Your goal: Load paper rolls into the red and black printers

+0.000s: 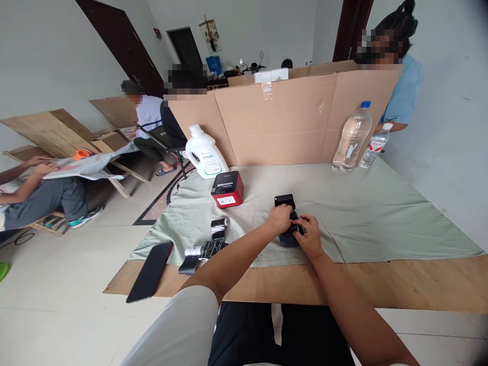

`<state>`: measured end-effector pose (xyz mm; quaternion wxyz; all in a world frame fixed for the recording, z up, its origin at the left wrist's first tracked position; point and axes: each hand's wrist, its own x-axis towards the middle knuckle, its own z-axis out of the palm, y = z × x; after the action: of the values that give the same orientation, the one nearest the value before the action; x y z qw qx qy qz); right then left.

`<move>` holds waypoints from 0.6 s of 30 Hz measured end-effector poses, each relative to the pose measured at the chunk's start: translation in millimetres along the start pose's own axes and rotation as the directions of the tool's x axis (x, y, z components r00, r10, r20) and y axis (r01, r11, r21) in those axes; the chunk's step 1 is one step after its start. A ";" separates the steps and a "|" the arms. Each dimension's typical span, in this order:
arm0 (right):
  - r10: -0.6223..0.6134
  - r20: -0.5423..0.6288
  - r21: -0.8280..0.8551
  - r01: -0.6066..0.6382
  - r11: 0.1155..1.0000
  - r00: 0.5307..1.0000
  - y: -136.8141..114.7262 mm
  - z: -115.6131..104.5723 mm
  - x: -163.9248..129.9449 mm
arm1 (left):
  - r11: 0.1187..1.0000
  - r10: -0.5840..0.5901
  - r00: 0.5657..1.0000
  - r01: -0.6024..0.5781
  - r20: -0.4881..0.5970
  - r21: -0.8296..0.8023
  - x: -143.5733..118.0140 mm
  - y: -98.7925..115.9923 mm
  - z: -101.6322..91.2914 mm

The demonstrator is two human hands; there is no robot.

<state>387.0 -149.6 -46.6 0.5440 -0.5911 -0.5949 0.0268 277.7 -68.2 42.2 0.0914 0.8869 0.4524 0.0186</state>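
The small black printer (286, 219) sits on the cloth-covered tabletop (381, 223), lid raised, just right of the red printer (227, 189). The left hand (279, 217) grips its upper body; the right hand (310, 236) pinches its front (fingertips partly hidden). Steadying it with the left hand seems wise while the right works; loose paper rolls (208, 244) lie nearby.

No text readable: labels on white jug (206, 155), red printer (227, 189), small bottle (375, 146) too blurry.
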 end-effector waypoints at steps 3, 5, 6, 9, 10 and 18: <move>-0.016 0.009 0.021 0.016 1.000 1.000 -1.6 -1.9 0.3 | 0.998 0.026 0.997 -0.030 -0.070 -0.054 -1.8 -6.9 7.3; -0.020 0.023 0.050 0.019 0.999 1.000 -2.5 -4.6 0.5 | 0.991 0.056 0.992 -0.069 -0.112 -0.117 -4.8 -13.6 10.1; -0.022 0.034 0.065 0.019 0.998 0.999 -3.0 -6.2 0.6 | 0.983 0.068 0.986 -0.092 -0.150 -0.159 -6.7 -17.5 10.8; -0.019 0.063 0.087 0.013 0.996 0.998 -4.2 -10.4 1.0 | 0.948 0.004 0.921 -0.127 -0.389 -0.292 -11.2 -30.3 12.1; -0.010 0.063 0.089 0.004 0.996 0.998 -4.5 -11.0 1.3 | 0.930 -0.058 0.877 -0.127 -0.477 -0.345 -11.6 -34.4 13.0; 0.152 0.042 0.114 -0.156 0.981 0.987 -2.3 -3.4 2.6 | 0.431 -0.362 0.880 -0.134 -0.307 -0.892 -11.6 -41.2 40.3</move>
<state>388.5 -150.5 -42.0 0.5641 -0.6019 -0.5537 0.1136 242.6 -59.8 -4.2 0.4384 0.6363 0.4417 0.4559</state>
